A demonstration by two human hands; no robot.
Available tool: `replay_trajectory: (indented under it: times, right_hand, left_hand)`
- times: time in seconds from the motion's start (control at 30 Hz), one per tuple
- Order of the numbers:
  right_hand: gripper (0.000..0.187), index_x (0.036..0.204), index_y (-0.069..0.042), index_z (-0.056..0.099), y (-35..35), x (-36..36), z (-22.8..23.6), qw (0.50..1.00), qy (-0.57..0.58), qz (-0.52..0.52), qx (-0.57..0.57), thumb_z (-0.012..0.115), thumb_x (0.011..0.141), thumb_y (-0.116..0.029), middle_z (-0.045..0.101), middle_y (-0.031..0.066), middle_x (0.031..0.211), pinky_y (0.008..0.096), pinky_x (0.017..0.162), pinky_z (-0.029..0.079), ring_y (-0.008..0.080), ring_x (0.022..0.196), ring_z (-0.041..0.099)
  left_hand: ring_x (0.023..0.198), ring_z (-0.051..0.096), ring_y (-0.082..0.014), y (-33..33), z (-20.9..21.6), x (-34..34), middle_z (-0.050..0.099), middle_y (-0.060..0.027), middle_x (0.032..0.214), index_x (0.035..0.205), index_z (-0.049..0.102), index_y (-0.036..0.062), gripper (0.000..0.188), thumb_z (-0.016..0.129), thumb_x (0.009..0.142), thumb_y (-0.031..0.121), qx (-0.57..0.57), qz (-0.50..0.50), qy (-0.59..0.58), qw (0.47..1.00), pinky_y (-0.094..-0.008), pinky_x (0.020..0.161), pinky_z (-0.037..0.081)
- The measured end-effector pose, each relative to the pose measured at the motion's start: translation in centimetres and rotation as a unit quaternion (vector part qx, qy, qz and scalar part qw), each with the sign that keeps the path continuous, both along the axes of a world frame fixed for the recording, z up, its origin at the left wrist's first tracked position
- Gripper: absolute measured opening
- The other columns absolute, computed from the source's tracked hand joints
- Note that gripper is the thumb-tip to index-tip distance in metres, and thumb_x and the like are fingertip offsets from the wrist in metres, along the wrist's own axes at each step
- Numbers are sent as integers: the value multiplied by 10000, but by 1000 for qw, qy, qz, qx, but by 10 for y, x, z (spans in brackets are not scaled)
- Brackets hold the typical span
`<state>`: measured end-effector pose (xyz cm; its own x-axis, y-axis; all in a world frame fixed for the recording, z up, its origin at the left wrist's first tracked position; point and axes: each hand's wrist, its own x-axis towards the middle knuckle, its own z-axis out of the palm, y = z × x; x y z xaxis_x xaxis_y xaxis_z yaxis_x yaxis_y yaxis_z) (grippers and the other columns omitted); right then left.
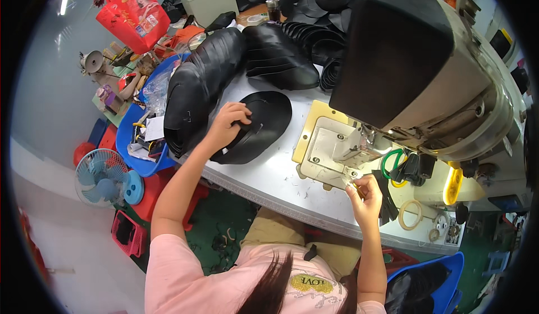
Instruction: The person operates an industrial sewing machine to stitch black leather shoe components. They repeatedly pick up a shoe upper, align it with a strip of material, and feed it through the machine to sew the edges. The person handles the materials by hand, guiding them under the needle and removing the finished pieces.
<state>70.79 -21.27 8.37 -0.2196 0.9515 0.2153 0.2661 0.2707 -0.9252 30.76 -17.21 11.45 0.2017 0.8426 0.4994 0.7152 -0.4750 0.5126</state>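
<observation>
Biggest worry imo: the right hand (366, 195) is close to the sewing machine (418, 50)'s working end, so an accidental start might nick a finger. Its grip is pinched on some small thin item (357, 190), can't tell what. The black piece (275, 112) lies on the bench (269, 179), machine at its 2 o'clock. Left hand (231, 124) is curled over it; can't tell if that grip's pinching or just resting, and a loose hold could let it slide. Black stack (193, 98) at its 10 o'clock might slump. Needle's hidden.
</observation>
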Motion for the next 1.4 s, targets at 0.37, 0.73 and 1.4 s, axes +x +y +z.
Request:
replay_trajectory:
  times: [0.37, 0.73, 1.4]
  right_hand:
    - [60, 822, 3, 562, -23, 108, -32, 979, 12, -194, -63, 598, 799, -39, 454, -45, 655, 178, 522, 295, 29, 585, 373]
    - [149, 689, 31, 469, -22, 127, -32, 955, -176, -234, 51, 585, 766, -24, 424, 105, 651, 295, 554, 346, 209, 590, 414]
    - [202, 688, 16, 474, 10, 104, -33, 965, -117, -230, 53, 675, 679, -7, 438, 64, 641, 260, 556, 344, 170, 580, 408]
  left_hand:
    - [941, 550, -176, -33, 22, -15, 583, -90, 984, 1006, 569, -15, 257, 493, 765, -57, 108, 260, -331, 901, -289, 855, 432]
    - [780, 520, -190, -85, -48, -169, 514, -124, 919, 956, 462, -23, 263, 608, 830, 154, 14, 253, -818, 516, -259, 660, 493]
    - [1154, 456, -268, -165, 12, -57, 479, -126, 1257, 1254, 421, 36, 439, 473, 883, 265, 53, -31, -757, 651, -432, 996, 320]
